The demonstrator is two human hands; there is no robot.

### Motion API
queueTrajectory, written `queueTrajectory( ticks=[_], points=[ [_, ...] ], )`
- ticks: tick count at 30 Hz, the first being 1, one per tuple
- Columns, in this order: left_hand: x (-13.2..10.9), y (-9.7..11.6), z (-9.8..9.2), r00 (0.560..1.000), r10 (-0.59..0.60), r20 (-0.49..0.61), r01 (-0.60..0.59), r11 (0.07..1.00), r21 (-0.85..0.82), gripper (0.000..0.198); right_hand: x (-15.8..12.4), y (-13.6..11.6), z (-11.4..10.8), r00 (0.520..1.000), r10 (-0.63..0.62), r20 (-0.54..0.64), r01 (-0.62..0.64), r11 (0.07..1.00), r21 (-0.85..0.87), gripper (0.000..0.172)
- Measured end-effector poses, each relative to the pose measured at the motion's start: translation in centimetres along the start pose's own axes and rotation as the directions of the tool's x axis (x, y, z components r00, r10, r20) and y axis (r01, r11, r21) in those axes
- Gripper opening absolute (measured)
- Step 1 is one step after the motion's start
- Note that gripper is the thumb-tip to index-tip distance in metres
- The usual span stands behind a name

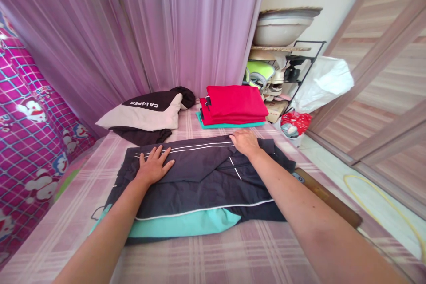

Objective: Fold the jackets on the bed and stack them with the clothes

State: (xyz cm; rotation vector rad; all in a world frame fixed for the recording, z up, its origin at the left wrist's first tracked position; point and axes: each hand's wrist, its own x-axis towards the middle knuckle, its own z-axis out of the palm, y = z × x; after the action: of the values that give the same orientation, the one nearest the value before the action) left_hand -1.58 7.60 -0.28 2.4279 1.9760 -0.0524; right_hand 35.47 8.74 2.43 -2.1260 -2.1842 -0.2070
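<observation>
Where piping ends, both hands [153, 166] seemingly flat.

A dark navy garment [206, 177] with thin white piping lies folded flat on the pink plaid bed cover, a turquoise panel showing along its near edge. Its surface is creased, one flap folded diagonally across the middle.

Open bedsheet [213, 257] in front of the dark shorts [199, 177], free for passing. Narrow gap between shorts and the far piles. Blocked at back left by a folded jacket [143, 113], at back right by stacked red clothes [233, 104]. Curtain [149, 22] closing off the rear; shoe rack [282, 71] crowding the right corner.
</observation>
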Motion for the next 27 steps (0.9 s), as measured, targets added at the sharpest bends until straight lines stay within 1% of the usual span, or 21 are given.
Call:
queueTrajectory(
  ticks=[2, 3, 5, 7, 9, 12, 14, 16, 18, 20, 22, 25, 26, 27],
  points=[
    [-0.1, 0.1, -0.1, 1.0, -0.004, 0.006, 0.004, 1.0, -0.001, 0.065, 0.5, 1.1, -0.3, 0.994, 0.074, -0.082, -0.075, 0.997, -0.006, 0.045],
    [-0.1, 0.1, -0.2, 1.0, -0.006, 0.01, 0.006, 1.0, -0.002, 0.065, 0.8, 1.7, -0.2, 0.988, 0.124, -0.091, -0.125, 0.992, 0.002, 0.045],
    [-0.2, 0.2, -0.3, 1.0, -0.012, 0.02, 0.012, 1.0, -0.005, 0.065, 1.4, 3.0, 0.3, 0.979, 0.201, -0.024, -0.201, 0.979, 0.028, 0.049],
    [-0.3, 0.3, -0.3, 1.0, -0.016, 0.027, 0.016, 1.0, -0.006, 0.065, 1.9, 3.9, 1.0, 0.976, 0.207, 0.072, -0.211, 0.976, 0.049, 0.054],
    [-0.3, 0.3, -0.4, 0.999, -0.021, 0.028, 0.022, 1.0, -0.003, 0.064, 2.0, 4.5, 1.6, 0.978, 0.178, 0.108, -0.185, 0.981, 0.06, 0.053],
    [-0.3, 0.4, -0.4, 0.999, -0.025, 0.023, 0.025, 1.0, 0.004, 0.064, 1.8, 4.6, 2.3, 0.985, 0.166, 0.042, -0.168, 0.984, 0.053, 0.042],
    [-0.3, 0.4, -0.4, 0.999, -0.028, 0.023, 0.027, 1.0, 0.01, 0.065, 1.7, 4.5, 2.6, 0.98, 0.197, 0.01, -0.197, 0.979, 0.047, 0.041],
    [-0.3, 0.4, -0.4, 0.999, -0.029, 0.024, 0.029, 0.999, 0.013, 0.065, 1.7, 4.5, 2.7, 0.967, 0.254, 0.023, -0.255, 0.965, 0.052, 0.043],
    [-0.3, 0.4, -0.4, 0.999, -0.027, 0.026, 0.027, 1.0, 0.008, 0.065, 1.8, 4.6, 2.7, 0.959, 0.278, 0.048, -0.281, 0.958, 0.059, 0.046],
    [-0.2, 0.4, -0.3, 0.999, -0.024, 0.027, 0.024, 1.0, 0.001, 0.065, 1.8, 4.4, 2.4, 0.968, 0.247, 0.033, -0.248, 0.967, 0.062, 0.049],
    [-0.2, 0.4, -0.3, 0.999, -0.023, 0.024, 0.023, 1.0, -0.006, 0.066, 1.3, 3.7, 1.9, 0.98, 0.197, -0.04, -0.194, 0.979, 0.066, 0.052],
    [-0.1, 0.3, -0.2, 1.0, -0.021, 0.011, 0.022, 1.0, -0.012, 0.065, -0.1, 1.0, 1.1, 0.979, 0.095, -0.178, -0.079, 0.992, 0.094, 0.055],
    [-0.1, 0.3, -0.2, 1.0, -0.02, 0.009, 0.021, 1.0, -0.014, 0.066, -0.7, -0.1, 0.9, 0.979, 0.044, -0.199, -0.024, 0.994, 0.103, 0.056],
    [-0.1, 0.3, -0.1, 1.0, -0.02, 0.011, 0.02, 1.0, -0.016, 0.066, -1.3, -1.3, 0.9, 0.981, -0.007, -0.195, 0.029, 0.993, 0.111, 0.056]
  ],
)
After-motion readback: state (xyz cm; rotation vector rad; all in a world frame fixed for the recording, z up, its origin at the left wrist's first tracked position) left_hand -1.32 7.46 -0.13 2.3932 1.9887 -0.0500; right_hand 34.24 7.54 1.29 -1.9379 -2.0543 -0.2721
